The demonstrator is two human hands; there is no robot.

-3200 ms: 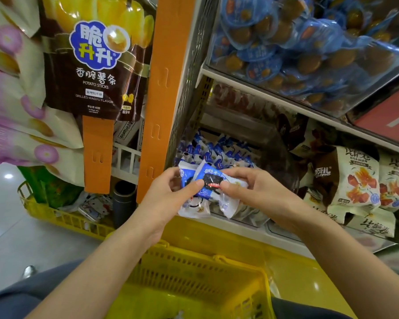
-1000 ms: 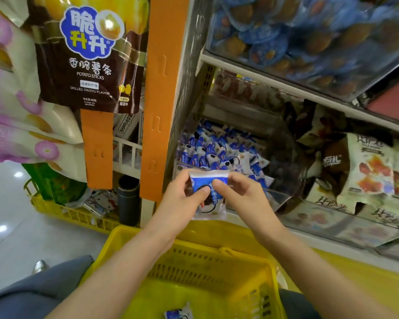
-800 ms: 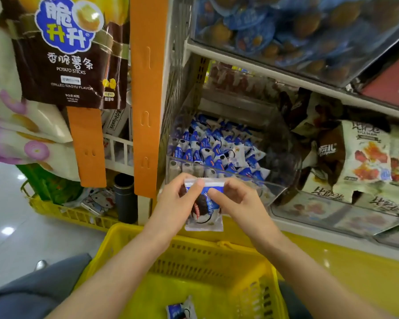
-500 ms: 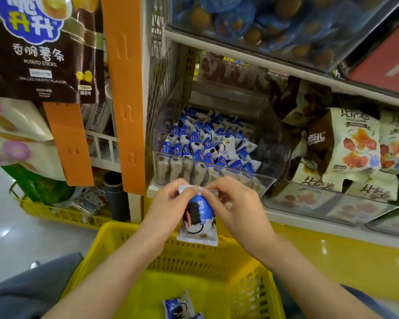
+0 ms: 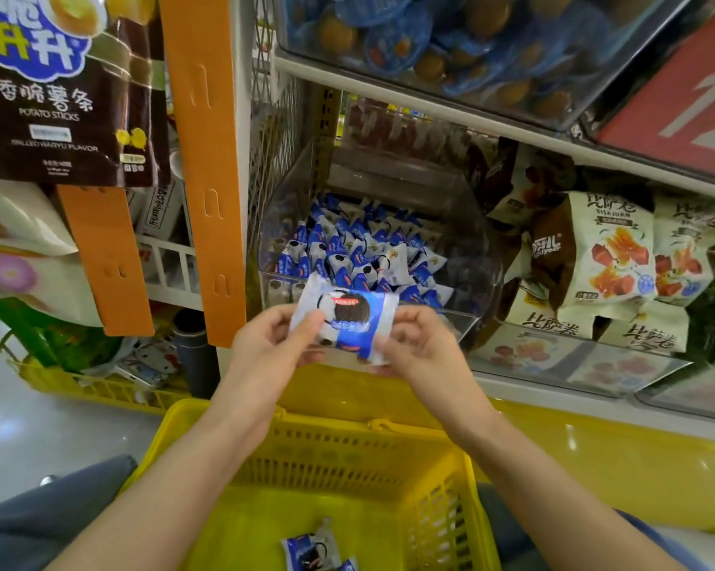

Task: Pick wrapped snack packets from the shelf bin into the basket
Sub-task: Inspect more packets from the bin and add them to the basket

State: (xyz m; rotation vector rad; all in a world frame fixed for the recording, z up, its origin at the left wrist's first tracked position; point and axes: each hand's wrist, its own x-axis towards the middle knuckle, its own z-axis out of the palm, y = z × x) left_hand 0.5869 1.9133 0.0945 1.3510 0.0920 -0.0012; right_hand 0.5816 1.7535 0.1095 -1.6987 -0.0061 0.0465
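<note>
The packet (image 5: 345, 323) (white and blue, with a dark sandwich cookie printed on its face) hangs in the air above the basket's (image 5: 347, 455) far rim, lying nearly level with its printed side up. The left hand (image 5: 265, 348) pinches the packet's left end between thumb and curled fingers. The right hand (image 5: 419, 346) pinches the right end in the same way, so the packet is stretched between the two hands.

On the basket's floor, toward its near edge, lie two more packets (image 5: 311, 548) that touch each other; the frame's lower edge cuts one off.

Just beyond the basket's far rim, on the shelf, stands the clear bin (image 5: 475, 257). Inside it is a heap (image 5: 359, 249) of the same blue and white wrappers, piled against its front wall.

Beyond the basket and to its right, cream bags (image 5: 607, 249) with orange pictures stand stacked on the same shelf. Higher up beyond the basket, a tray of blue cups (image 5: 409, 39) sits on the next shelf.

Beyond the basket's left corner an orange strip (image 5: 203, 158) runs down the shelf post, and a brown bag (image 5: 59, 96) of potato sticks hangs further left. A second yellow crate (image 5: 79, 385) sits on the floor to the basket's left.
</note>
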